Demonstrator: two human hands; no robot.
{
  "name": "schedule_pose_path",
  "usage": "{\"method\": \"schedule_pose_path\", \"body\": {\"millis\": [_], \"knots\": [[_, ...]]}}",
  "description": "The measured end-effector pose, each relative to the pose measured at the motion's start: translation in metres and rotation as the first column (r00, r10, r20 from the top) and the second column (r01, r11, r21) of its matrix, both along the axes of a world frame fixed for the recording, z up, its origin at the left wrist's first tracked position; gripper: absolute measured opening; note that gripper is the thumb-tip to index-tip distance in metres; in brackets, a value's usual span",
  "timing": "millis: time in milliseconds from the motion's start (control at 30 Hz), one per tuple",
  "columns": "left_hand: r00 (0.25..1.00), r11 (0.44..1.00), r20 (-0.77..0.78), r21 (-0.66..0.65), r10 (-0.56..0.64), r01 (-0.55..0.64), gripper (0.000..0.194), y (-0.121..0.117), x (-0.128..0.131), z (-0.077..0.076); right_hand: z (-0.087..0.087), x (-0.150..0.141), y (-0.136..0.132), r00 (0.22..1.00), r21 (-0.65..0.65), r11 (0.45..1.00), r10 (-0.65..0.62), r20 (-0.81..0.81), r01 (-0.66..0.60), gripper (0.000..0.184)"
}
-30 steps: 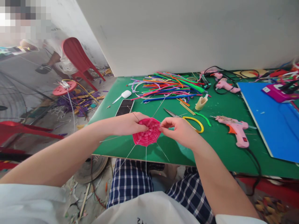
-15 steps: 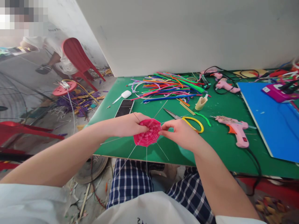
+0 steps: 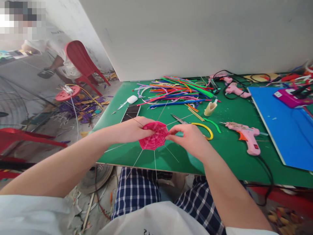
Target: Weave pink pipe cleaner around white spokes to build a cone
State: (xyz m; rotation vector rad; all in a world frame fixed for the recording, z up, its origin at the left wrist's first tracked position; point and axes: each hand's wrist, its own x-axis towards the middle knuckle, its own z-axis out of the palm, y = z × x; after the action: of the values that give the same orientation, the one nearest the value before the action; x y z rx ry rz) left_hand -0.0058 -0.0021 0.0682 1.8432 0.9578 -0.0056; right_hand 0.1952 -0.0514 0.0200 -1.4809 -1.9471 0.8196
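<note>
Green covers the bench (image 3: 227, 160), which butts against a pale wall panel (image 3: 195, 39), with a heap of coloured strips (image 3: 176, 93) along its far side and a red chair (image 3: 79, 60) off to the left. Near the front edge, a pink woven piece (image 3: 154, 142) is held up in both hands, roughly round with angled sides, its thin pale spokes (image 3: 155, 163) fanning well past the rim.

The left hand (image 3: 135, 130) grips it narrowly from the left, thumb over the upper face near the middle; the fingers underneath are hidden. The right hand (image 3: 188, 133) has thumb and forefinger pinched together on the right edge; whether a loose strand end is caught there is too small to tell.

Around it lie a phone (image 3: 131, 113) beyond the left wrist, yellow-handled scissors (image 3: 209, 130) partly behind the right hand, and a pink glue gun (image 3: 251, 138) farther right.

It looks very light, the weave fairly soft but braced by the spokes, which seem springy and easy to bend or snag. The dense middle would make the firmest hold, flat between thumb and fingers; the rim probably suits only a light pinch, and the bare spoke ends look poor to lift by.
</note>
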Motion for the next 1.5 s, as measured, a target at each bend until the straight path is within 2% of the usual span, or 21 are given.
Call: {"method": "schedule_pose_path", "body": {"millis": [167,267,333,500,600,767,833,933,1000,1067,1133,1200,1233,1333,1400,1433,1467,1500], "knots": [[0.998,0.995,-0.012,0.077,-0.054,0.055,0.033,-0.006,0.0,0.004,0.004,-0.004,-0.004,0.988,0.094,0.996,-0.009,0.152,-0.005,0.015],[0.99,0.97,-0.07,0.206,-0.119,0.131,0.038,-0.009,0.002,0.006,0.005,-0.003,-0.006,0.963,0.183,0.983,-0.04,0.266,-0.01,0.015],[0.98,0.925,-0.112,0.328,-0.162,0.19,0.039,-0.012,0.003,0.006,0.004,-0.001,-0.007,0.952,0.245,0.969,-0.07,0.299,-0.006,0.015],[0.967,0.712,-0.213,0.656,-0.143,0.249,0.041,-0.022,-0.002,0.0,0.003,0.002,-0.008,0.952,0.413,0.909,-0.088,0.292,-0.043,0.02],[0.967,0.589,-0.2,0.767,-0.16,0.255,0.044,-0.028,-0.009,-0.006,0.006,0.001,-0.01,0.957,0.49,0.869,-0.083,0.28,-0.068,0.022],[0.966,0.315,-0.179,0.92,-0.187,0.231,0.045,-0.034,-0.021,-0.022,0.011,-0.004,-0.017,0.949,0.645,0.76,-0.139,0.282,-0.08,0.023],[0.97,0.244,-0.166,0.947,-0.18,0.207,0.046,-0.037,-0.026,-0.028,0.012,-0.006,-0.02,0.946,0.678,0.729,-0.141,0.291,-0.1,0.023],[0.976,0.192,-0.16,0.963,-0.148,0.187,0.043,-0.043,-0.03,-0.031,0.014,-0.01,-0.024,0.947,0.724,0.678,-0.136,0.291,-0.125,0.024],[0.98,0.13,-0.147,0.978,-0.131,0.164,0.041,-0.045,-0.031,-0.03,0.015,-0.012,-0.026,0.949,0.772,0.623,-0.15,0.276,-0.126,0.023],[0.978,0.018,-0.145,0.989,-0.151,0.15,0.038,-0.044,-0.031,-0.029,0.016,-0.014,-0.027,0.953,0.813,0.571,-0.166,0.254,-0.117,0.02],[0.971,-0.125,-0.142,0.985,-0.195,0.119,0.034,-0.041,-0.031,-0.027,0.017,-0.014,-0.029,0.959,0.845,0.528,-0.189,0.21,-0.082,0.016],[0.965,-0.233,-0.125,0.97,-0.232,0.069,0.029,-0.037,-0.03,-0.024,0.019,-0.013,-0.03,0.964,0.857,0.513,-0.204,0.172,-0.045,0.011],[0.96,-0.266,-0.117,0.963,-0.255,0.047,0.027,-0.035,-0.03,-0.023,0.02,-0.012,-0.03,0.966,0.857,0.515,-0.204,0.159,-0.032,0.008],[0.944,-0.286,-0.104,0.958,-0.312,0.011,0.02,-0.032,-0.031,-0.017,0.025,-0.006,-0.032,0.971,0.827,0.56,-0.175,0.162,-0.037,0.002],[0.938,-0.251,-0.065,0.968,-0.34,-0.024,0.02,-0.031,-0.033,-0.016,0.028,0.001,-0.032,0.976,0.803,0.593,-0.139,0.167,-0.053,0.004],[0.941,-0.196,-0.021,0.979,-0.338,-0.049,0.022,-0.031,-0.033,-0.018,0.03,0.005,-0.031,0.98,0.792,0.607,-0.116,0.164,-0.061,0.006],[0.947,-0.113,0.059,0.989,-0.316,-0.099,0.026,-0.031,-0.033,-0.02,0.031,0.01,-0.031,0.984,0.784,0.618,-0.095,0.153,-0.063,0.008],[0.951,0.004,0.161,0.986,-0.264,-0.165,0.03,-0.03,-0.032,-0.023,0.032,0.014,-0.03,0.988,0.778,0.627,-0.086,0.129,-0.047,0.011]]}}
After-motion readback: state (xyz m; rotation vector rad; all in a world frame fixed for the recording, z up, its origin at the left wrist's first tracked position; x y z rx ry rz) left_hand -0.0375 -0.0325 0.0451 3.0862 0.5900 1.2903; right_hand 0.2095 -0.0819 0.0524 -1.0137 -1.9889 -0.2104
